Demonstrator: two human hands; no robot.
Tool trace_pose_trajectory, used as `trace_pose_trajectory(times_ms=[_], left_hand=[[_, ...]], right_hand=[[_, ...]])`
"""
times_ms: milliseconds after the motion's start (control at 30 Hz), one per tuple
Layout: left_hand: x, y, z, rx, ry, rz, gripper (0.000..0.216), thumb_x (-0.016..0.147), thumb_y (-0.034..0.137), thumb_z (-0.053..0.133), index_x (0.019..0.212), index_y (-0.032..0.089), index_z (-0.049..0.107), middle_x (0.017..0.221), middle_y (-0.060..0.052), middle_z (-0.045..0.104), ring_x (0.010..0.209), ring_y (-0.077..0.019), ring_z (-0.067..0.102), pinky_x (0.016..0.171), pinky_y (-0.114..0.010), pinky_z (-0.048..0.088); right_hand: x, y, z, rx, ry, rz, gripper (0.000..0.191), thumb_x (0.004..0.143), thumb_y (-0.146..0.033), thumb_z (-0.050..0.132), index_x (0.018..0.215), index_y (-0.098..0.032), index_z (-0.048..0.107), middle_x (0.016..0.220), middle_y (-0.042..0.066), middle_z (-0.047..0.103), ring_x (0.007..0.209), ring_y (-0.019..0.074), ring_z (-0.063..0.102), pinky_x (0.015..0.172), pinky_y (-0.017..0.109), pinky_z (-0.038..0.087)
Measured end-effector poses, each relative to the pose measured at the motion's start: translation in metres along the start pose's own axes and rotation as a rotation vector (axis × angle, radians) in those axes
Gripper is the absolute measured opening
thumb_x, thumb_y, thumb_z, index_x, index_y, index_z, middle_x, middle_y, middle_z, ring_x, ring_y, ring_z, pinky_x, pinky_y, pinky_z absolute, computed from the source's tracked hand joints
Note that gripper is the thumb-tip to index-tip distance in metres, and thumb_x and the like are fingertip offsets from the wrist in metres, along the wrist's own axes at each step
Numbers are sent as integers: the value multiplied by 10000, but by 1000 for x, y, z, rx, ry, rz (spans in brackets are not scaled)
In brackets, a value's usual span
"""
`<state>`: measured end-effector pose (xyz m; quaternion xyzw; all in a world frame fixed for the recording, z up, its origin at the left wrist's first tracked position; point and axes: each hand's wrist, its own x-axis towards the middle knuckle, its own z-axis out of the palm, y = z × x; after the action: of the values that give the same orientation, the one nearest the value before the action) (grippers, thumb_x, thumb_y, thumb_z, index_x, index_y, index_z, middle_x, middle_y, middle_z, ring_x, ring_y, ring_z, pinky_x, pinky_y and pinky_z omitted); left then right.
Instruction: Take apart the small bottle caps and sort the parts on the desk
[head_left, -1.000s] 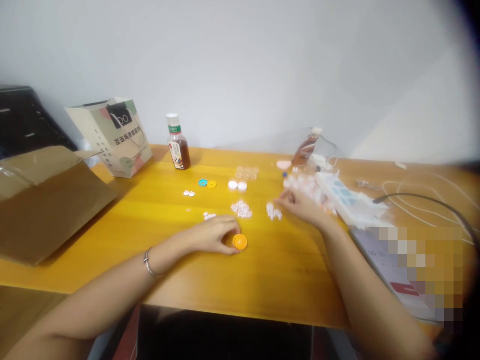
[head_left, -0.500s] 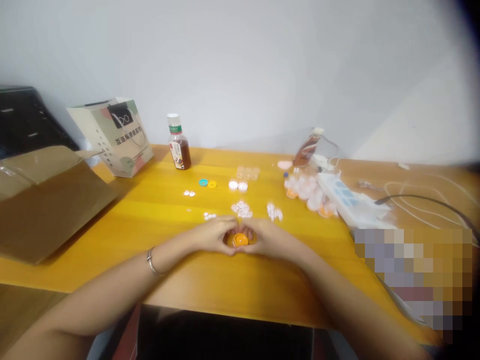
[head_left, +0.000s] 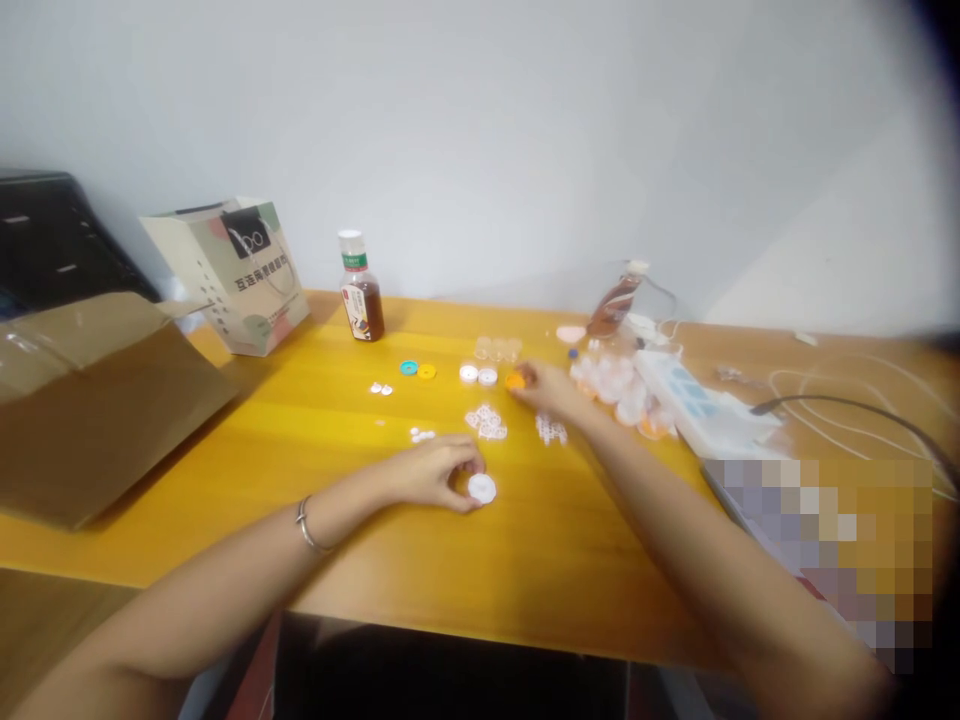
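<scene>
My left hand point(head_left: 435, 472) rests on the yellow table point(head_left: 337, 540), fingers curled round a small white round piece point(head_left: 481, 488). My right hand point(head_left: 544, 387) reaches farther back and pinches a small orange cap point(head_left: 514, 381) beside two white caps point(head_left: 478, 375). Little white parts lie in piles point(head_left: 486, 420) between the two hands. A blue ring and a yellow ring point(head_left: 417, 369) sit to the left of the white caps.
A brown-liquid bottle point(head_left: 361, 290), a paper bag point(head_left: 236, 272) and an open cardboard box point(head_left: 82, 400) stand at the left. A heap of capped pieces point(head_left: 619, 385), a white tray point(head_left: 694, 400), a tipped bottle point(head_left: 615, 298) and cables point(head_left: 847, 400) fill the right.
The orange cap came off the white piece under my left hand. My right hand carried it back to the row of caps; earlier that hand came in from the right-hand heap.
</scene>
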<state>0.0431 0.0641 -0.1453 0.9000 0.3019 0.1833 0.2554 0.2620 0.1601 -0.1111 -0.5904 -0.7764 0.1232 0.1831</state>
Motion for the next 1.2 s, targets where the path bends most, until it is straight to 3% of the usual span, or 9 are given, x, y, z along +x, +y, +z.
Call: trace_pose_trajectory(times_ms=[400, 533, 633, 700, 833, 867, 1033, 1200], left_hand=[[-1, 2, -2, -11, -22, 2, 284, 690, 321, 640, 908, 173, 535, 879, -31, 541, 766, -139, 490, 678, -236, 395], [-1, 1, -2, -2, -10, 4, 288, 685, 319, 646, 909, 175, 536, 865, -26, 535, 778, -141, 491, 703, -246, 396], [0, -1, -2, -11, -22, 8, 281, 689, 322, 644, 910, 179, 543, 867, -27, 533, 789, -145, 496, 718, -254, 396], [0, -1, -2, -17, -31, 8, 284, 693, 326, 644, 916, 180, 545, 877, -29, 537, 801, -148, 500, 722, -256, 395], [1, -1, -5, -36, -49, -8, 347, 688, 398, 659, 927, 175, 544, 880, -37, 546, 798, -155, 503, 705, -261, 394], [1, 0, -6, -47, -54, -12, 367, 683, 419, 663, 928, 174, 542, 876, -38, 547, 792, -155, 504, 695, -261, 393], [-1, 4, -13, -108, -54, -23, 365, 699, 429, 656, 915, 169, 518, 873, -35, 563, 773, -146, 506, 674, -257, 392], [-2, 10, -13, -84, -73, -11, 165, 821, 319, 533, 862, 159, 536, 874, -38, 582, 749, -125, 520, 652, -237, 388]], right_hand=[[20, 3, 18, 7, 24, -10, 366, 721, -236, 584, 1068, -131, 532, 912, 89, 636, 784, 191, 578, 670, 272, 419], [16, 0, 14, 16, 58, 9, 386, 715, -242, 599, 1079, -133, 527, 979, 103, 624, 857, 207, 576, 721, 295, 427], [0, -8, 0, 69, 76, -4, 295, 733, -265, 588, 1002, -149, 557, 982, 95, 620, 881, 200, 568, 747, 298, 427], [-19, -16, -13, 164, -6, -58, 194, 754, -297, 566, 887, -156, 577, 871, 66, 628, 795, 170, 571, 708, 280, 432], [-65, -33, -31, 375, -546, -233, 237, 726, -383, 595, 845, -180, 564, 718, 1, 583, 629, 117, 526, 569, 231, 419], [-74, -36, -32, 394, -605, -254, 264, 705, -386, 619, 867, -189, 552, 697, -13, 563, 613, 111, 511, 554, 224, 410], [-97, -40, -10, 394, -537, -321, 377, 646, -379, 690, 927, -207, 506, 743, -29, 498, 641, 106, 460, 573, 223, 383], [-99, -37, 15, 398, -443, -339, 247, 694, -295, 645, 883, -192, 525, 716, -36, 459, 622, 96, 431, 565, 212, 352]])
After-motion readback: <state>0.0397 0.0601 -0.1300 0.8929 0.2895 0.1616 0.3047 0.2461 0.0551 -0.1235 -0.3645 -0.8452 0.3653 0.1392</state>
